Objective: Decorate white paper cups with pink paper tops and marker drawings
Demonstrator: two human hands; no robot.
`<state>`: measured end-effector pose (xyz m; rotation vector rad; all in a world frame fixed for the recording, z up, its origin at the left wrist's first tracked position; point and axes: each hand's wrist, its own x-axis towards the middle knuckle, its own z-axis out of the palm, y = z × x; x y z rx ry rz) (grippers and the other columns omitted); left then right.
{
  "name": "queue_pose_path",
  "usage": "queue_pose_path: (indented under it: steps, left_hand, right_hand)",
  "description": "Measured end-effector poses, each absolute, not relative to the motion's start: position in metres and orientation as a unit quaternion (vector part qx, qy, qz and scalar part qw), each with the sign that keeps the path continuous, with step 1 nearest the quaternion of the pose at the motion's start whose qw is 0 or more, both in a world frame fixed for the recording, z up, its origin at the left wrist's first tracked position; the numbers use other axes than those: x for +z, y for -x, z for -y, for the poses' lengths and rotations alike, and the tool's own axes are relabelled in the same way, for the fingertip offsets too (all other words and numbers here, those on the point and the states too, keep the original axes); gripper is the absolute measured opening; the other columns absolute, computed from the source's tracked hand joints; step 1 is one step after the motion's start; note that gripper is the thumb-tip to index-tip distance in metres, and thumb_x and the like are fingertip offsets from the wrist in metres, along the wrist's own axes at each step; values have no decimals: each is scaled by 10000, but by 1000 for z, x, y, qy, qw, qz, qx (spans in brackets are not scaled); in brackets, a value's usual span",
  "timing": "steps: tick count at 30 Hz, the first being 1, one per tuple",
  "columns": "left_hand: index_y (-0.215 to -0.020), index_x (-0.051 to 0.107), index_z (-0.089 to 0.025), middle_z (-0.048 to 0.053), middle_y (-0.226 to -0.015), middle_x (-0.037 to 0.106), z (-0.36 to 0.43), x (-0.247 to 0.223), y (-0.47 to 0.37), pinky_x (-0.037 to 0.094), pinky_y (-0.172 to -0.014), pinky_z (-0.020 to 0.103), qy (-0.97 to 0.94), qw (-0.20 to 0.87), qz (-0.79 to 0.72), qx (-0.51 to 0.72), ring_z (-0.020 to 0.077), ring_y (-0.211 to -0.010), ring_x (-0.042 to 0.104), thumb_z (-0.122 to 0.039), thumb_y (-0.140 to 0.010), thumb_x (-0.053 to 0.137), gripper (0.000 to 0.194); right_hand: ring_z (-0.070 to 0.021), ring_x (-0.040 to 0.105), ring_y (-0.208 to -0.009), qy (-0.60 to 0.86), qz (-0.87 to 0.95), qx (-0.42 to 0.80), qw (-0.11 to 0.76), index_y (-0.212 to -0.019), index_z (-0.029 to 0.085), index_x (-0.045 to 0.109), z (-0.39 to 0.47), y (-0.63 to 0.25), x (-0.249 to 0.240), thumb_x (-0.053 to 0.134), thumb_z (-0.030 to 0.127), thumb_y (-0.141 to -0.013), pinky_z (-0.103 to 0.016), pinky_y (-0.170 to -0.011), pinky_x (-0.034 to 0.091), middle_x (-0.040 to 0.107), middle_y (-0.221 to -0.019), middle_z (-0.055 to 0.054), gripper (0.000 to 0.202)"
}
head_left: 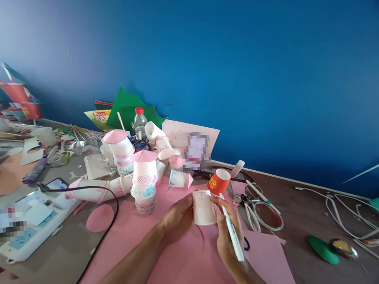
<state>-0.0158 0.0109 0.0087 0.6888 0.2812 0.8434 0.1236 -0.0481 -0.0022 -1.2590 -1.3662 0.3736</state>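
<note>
Two hands: both occupied, one on either side of a white paper cup [205, 211] above the pink paper sheet [187, 270].
White paper cup: between the hands, narrow base away from the person, wide rim nearer; its long axis runs roughly away from the body.
Red drawing [201, 195]: a small lined figure on the cup wall, near the base.
Left hand [179, 217]: fingers curled against the cup's left side, holding it.
Right hand [229, 232]: fingers pinched around a white marker [233, 237] in a writing grip, some fingertips at the cup's right edge.
Marker to drawing: the drawing lies left of the marker's writing end, and the right hand is the nearer; the marker slants, its back end towards the wrist.
Red paper cup [218, 182]: just beyond the right fingers, mouth upward.
Hidden: the left fingertips behind the cup, and the cup's underside, so contact with the sheet cannot be told.
Hard to make out: the nib, and whether it touches the wall; a pixelated patch [196, 151] masks something by the blue wall [252, 65].
</note>
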Motion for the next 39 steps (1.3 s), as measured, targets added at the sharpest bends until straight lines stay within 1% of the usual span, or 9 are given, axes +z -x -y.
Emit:
queue_pose_path:
  steps: [2, 3, 6, 8, 14, 21, 27, 34, 39]
  left_hand:
    - [-1243, 587, -170, 132, -1200, 634, -9, 9, 17, 391, -943, 379, -348, 843, -112, 394, 294, -1151, 543, -477, -877, 577, 477]
    - [-1252, 577, -171, 131, -1199, 633, -9, 8, 17, 394, -936, 376, -364, 837, -110, 393, 297, -1150, 542, -467, -847, 625, 503]
    - [-1292, 537, -179, 124, -1186, 637, -9, 6, 20, 411, -878, 346, -406, 818, -131, 386, 300, -1126, 551, -312, -727, 773, 626]
    - [-1302, 527, -178, 126, -1181, 638, -10, 6, 20, 421, -833, 332, -416, 816, -144, 376, 303, -1104, 561, -250, -690, 788, 670]
    - [-1265, 561, -178, 129, -1155, 649, -11, 13, 18, 415, -887, 403, -408, 819, -146, 376, 312, -1071, 573, -230, -688, 759, 612]
    - [-1227, 582, -162, 118, -1101, 660, -11, 7, 18, 410, -820, 351, -407, 810, -175, 385, 270, -984, 586, -182, -688, 685, 549]
    - [-1264, 555, -185, 98, -1126, 644, -10, 8, 18, 391, -854, 364, -413, 808, -187, 377, 281, -1035, 564, -133, -681, 621, 589]
    - [-1125, 636, -157, 88, -1050, 645, -11, 8, 19, 393, -822, 340, -430, 799, -187, 376, 257, -982, 552, -142, -681, 621, 444]
    - [-1231, 582, -178, 92, -1098, 646, -11, 5, 19, 395, -836, 343, -426, 802, -184, 375, 262, -1000, 558, -126, -680, 614, 554]
  right_hand:
    - [-252, 563, -1175, 536, 601, 155, 571, -1241, 202, 545, 49, -124, -3, 362, 415, -991, -441, -957, 465, 622, -1193, -121, 376]
    - [-252, 566, -1169, 533, 607, 159, 568, -1245, 201, 540, 49, -124, -3, 362, 408, -992, -438, -948, 472, 625, -1186, -122, 372]
    - [-244, 583, -1136, 521, 615, 167, 568, -1252, 209, 528, 51, -123, -1, 372, 374, -995, -428, -922, 489, 633, -1164, -115, 344]
    - [-238, 596, -1097, 513, 613, 153, 581, -1237, 219, 535, 51, -125, 2, 384, 357, -992, -420, -900, 497, 641, -1124, -100, 318]
    - [-222, 624, -861, 519, 596, 129, 599, -1073, 227, 609, 50, -133, 12, 401, 376, -981, -386, -771, 509, 648, -914, -63, 272]
    - [-188, 636, -716, 514, 542, 182, 639, -994, 212, 568, 46, -130, 6, 460, 394, -963, -329, -644, 514, 648, -803, -31, 214]
    - [-178, 622, -705, 518, 566, 166, 619, -927, 209, 572, 47, -129, 9, 467, 387, -956, -298, -602, 503, 639, -792, -28, 208]
    - [-177, 611, -710, 521, 570, 164, 614, -954, 213, 561, 45, -130, 7, 464, 370, -956, -297, -616, 495, 629, -801, -26, 184]
    - [-163, 596, -694, 521, 575, 179, 605, -959, 212, 559, 46, -132, 5, 460, 351, -960, -275, -591, 477, 618, -806, -22, 171]
